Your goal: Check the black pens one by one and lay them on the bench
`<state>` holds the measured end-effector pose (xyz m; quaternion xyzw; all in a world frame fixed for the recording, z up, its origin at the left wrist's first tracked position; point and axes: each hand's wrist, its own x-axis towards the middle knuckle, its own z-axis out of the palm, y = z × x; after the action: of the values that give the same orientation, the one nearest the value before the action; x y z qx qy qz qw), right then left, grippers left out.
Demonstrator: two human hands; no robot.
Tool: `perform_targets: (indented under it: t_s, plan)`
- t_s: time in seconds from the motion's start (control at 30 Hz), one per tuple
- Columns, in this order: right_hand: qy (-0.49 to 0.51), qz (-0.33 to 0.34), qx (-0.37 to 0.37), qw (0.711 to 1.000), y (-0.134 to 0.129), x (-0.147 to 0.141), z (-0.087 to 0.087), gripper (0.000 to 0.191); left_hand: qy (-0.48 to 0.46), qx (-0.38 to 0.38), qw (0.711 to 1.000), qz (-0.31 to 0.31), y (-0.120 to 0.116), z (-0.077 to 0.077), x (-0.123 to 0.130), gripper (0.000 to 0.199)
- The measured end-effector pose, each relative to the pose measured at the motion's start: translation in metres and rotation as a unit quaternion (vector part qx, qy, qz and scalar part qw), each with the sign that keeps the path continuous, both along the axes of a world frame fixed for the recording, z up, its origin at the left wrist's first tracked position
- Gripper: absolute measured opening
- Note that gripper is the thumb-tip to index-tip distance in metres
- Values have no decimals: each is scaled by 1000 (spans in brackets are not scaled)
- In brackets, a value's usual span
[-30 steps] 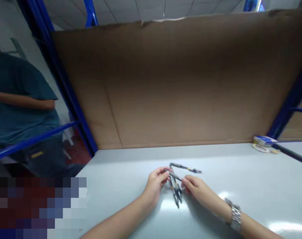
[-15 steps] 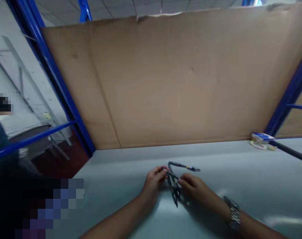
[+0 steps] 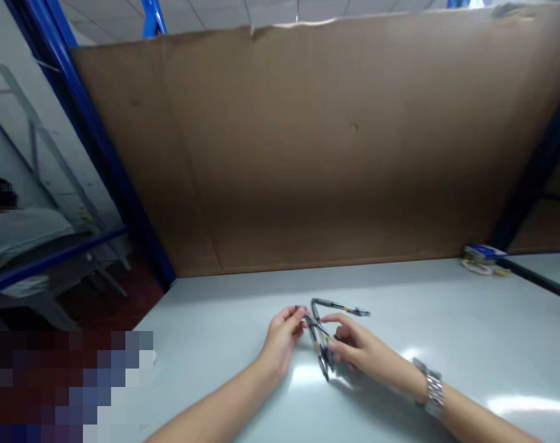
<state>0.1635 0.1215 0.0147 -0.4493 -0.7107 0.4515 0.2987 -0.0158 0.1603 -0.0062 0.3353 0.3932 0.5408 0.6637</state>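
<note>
Slim plastic gel pens [image 3: 321, 337], yellow-banded, lie crossed in a loose heap on a pale, glossy table [image 3: 446, 307] — the left hand [image 3: 282, 341] pinches one barrel's end, the right hand [image 3: 360, 351] curls at the heap, its grip unclear — a steel-link watch [image 3: 433, 389] on that wrist, a brown cardboard sheet [image 3: 308, 154] behind.

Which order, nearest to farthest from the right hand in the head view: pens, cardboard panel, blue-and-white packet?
1. Pens, beside the right hand, to its left
2. Cardboard panel, straight ahead behind the pens
3. Blue-and-white packet, far right at the panel's foot
</note>
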Motion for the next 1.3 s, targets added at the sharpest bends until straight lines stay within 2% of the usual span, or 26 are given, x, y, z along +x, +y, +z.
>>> perform_targets:
  t_s: [0.07, 0.13, 0.23, 0.47, 0.6, 0.73, 0.87, 0.9, 1.0, 1.07, 1.13, 1.17, 1.23, 1.3]
  plan:
    - [-4, 67, 11, 998, -6, 1, 7, 48, -3, -11, 1000, 10, -1, 1, 1, 29]
    - [-27, 125, 14, 992, -11, 2, 13, 47, 5, -12, 1000, 4, -1, 2, 2, 30]
    - [-42, 153, 0, 987, -15, 2, 17, 48, 21, 0, 1000, -7, -2, 2, 3, 28]
    - [-39, 147, 14, 988, -16, -1, 16, 34, 56, 10, 998, -35, -2, 3, 2, 29]
    - [-62, 144, 9, 988, -18, -2, 15, 42, 56, 11, 998, -29, -2, 4, 2, 28]
    - [-81, 150, 13, 985, -17, -2, 13, 34, 58, 20, 998, -30, -2, 3, 1, 28]
    - [-87, 161, 8, 983, -20, -3, 14, 46, 68, 32, 997, -28, 0, 2, 0, 28]
    - [-87, 159, 12, 983, -20, -3, 14, 44, 66, 35, 997, -20, 0, 2, 0, 27]
    - [-84, 102, 48, 990, -11, 1, 10, 24, 83, 63, 995, -5, 4, 0, -1, 24]
    - [-83, 26, 74, 993, 5, 10, 4, 29, 133, 83, 988, -9, 6, -4, -3, 24]
    - [-93, -51, 114, 988, 27, 25, -5, 38, 227, 135, 964, -24, 6, -10, -7, 23]
    - [-116, -102, 141, 978, 38, 33, -10, 38, 285, 180, 941, -36, 5, -14, -9, 24]
    - [-177, -164, 188, 952, 59, 51, -19, 28, 398, 300, 864, -73, 3, -20, -13, 35]
    - [-228, -155, 205, 939, 73, 65, -26, 23, 469, 386, 786, -119, 0, -24, -16, 45]
